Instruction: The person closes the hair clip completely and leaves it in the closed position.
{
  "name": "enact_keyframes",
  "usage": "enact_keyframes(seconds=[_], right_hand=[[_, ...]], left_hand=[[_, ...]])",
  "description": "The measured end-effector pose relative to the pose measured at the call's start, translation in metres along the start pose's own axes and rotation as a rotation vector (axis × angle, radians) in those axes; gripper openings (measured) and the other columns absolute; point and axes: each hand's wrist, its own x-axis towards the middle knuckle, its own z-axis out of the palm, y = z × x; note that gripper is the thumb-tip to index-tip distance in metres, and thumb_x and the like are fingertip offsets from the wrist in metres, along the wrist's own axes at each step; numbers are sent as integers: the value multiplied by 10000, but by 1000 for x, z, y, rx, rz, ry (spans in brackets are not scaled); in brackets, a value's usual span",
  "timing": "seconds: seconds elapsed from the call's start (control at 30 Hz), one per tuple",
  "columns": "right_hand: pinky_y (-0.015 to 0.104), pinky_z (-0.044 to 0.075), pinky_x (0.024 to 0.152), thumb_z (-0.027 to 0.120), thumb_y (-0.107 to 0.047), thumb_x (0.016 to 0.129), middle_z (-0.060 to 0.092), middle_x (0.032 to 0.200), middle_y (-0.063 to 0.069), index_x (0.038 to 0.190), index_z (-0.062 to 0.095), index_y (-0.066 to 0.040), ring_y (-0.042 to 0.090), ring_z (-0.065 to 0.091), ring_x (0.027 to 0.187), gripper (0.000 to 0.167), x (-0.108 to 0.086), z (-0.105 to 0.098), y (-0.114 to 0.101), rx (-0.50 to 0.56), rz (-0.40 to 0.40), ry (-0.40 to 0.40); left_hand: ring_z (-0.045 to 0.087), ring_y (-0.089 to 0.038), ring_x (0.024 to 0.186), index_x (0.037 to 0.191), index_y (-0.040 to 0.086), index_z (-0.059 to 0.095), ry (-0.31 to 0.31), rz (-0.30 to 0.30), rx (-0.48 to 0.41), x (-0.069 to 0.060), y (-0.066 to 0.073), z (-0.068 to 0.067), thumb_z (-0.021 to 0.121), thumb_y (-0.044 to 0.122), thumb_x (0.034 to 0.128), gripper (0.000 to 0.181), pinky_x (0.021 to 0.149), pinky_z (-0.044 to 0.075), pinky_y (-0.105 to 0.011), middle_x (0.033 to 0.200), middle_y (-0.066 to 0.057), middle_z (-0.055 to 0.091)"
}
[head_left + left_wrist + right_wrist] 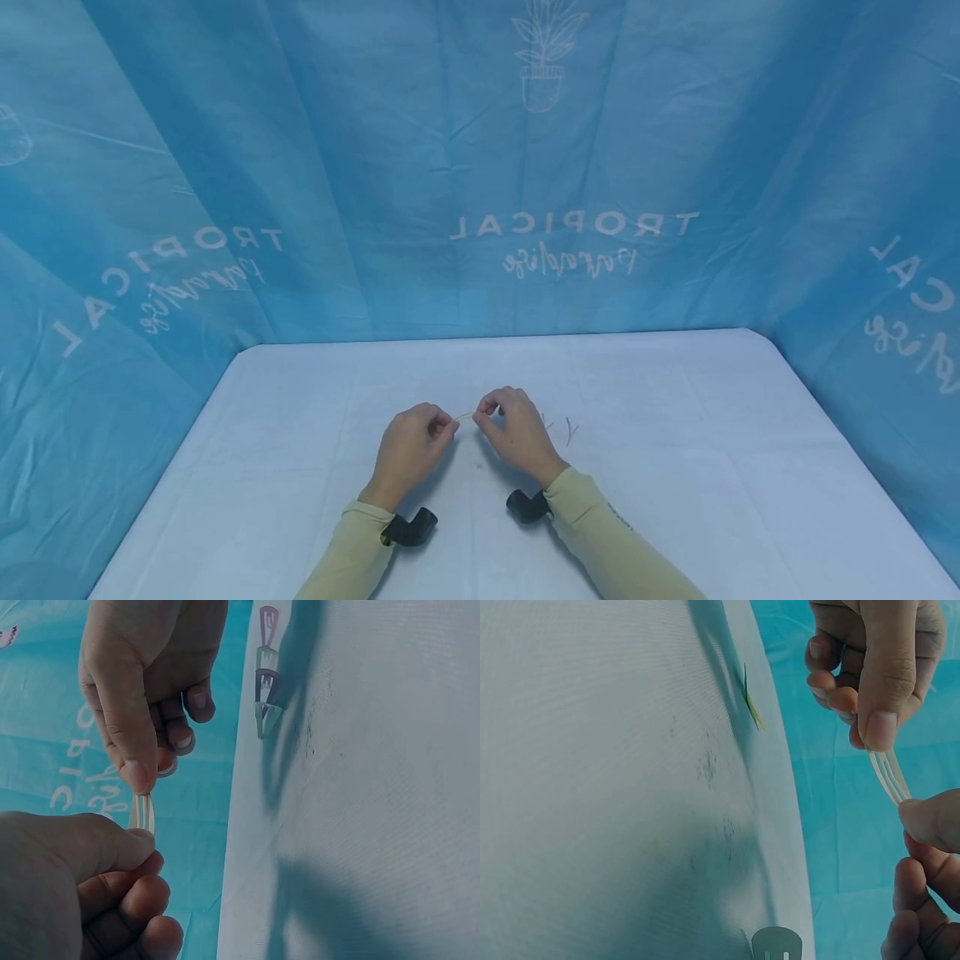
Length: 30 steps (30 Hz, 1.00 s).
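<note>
A pale yellowish snap hair clip (464, 416) is held in the air above the table between the two hands. My left hand (412, 446) pinches one end of it between thumb and index finger. The other end is pinched by my right hand (517, 433). The clip's narrow slots show in the left wrist view (142, 814), while the right wrist view shows the clip (889, 776) bowed. Fingertips cover both ends. On the table beyond the right hand lie several more clips, among them a pink one (268, 624) and a purple one (266, 686).
A white cloth (315, 467) covers the table, with blue printed curtains (390, 208) behind and at both sides. In the right wrist view a thin yellow-green piece (751, 703) lies near the table edge, and a grey-green slotted clip (777, 941) shows at the bottom.
</note>
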Motion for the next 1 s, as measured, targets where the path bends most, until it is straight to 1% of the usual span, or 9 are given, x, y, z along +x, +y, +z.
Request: enact_keyframes(seconds=[0.27, 0.4, 0.53, 0.67, 0.77, 1.0], right_hand=[[387, 483, 807, 722, -110, 918, 623, 876, -27, 907, 679, -130, 204, 566, 892, 48, 1, 1, -1, 2, 28, 10], [383, 478, 799, 722, -108, 920, 624, 866, -35, 906, 684, -134, 212, 574, 885, 48, 1, 0, -1, 13, 26, 15], [376, 471, 783, 714, -119, 929, 624, 857, -36, 906, 688, -116, 222, 579, 870, 35, 1, 0, 0, 8, 13, 22], [367, 466, 773, 709, -143, 936, 629, 853, -37, 916, 697, -97, 210, 577, 857, 51, 2, 0, -1, 18, 24, 22], [357, 464, 766, 703, -147, 940, 638, 858, -44, 924, 708, -100, 186, 575, 845, 50, 2, 0, -2, 43, 49, 24], [315, 451, 706, 703, -145, 935, 670, 866, -20, 925, 716, -99, 142, 566, 785, 49, 4, 3, -5, 77, 60, 55]], left_hand=[[483, -46, 614, 824, 103, 726, -7, 4, 6, 0, 2, 0, 792, 182, 868, 111, 590, 452, -259, 695, 83, 576], [480, -42, 613, 826, 106, 727, -7, 11, 4, -1, 2, 1, 791, 182, 869, 108, 588, 450, -254, 696, 88, 571], [485, -43, 619, 832, 106, 729, -5, 19, 10, -1, 1, 2, 789, 180, 870, 103, 592, 453, -256, 701, 82, 575], [497, -48, 636, 850, 108, 732, -32, -1, 14, -1, 2, 1, 780, 201, 883, 110, 607, 462, -258, 719, 76, 591], [506, -52, 651, 864, 108, 733, -54, -13, 14, -1, 3, 0, 774, 217, 892, 119, 619, 468, -261, 733, 73, 602], [514, -58, 648, 856, 109, 731, -64, -11, 11, -1, 3, -2, 776, 214, 891, 119, 618, 469, -265, 732, 65, 606]])
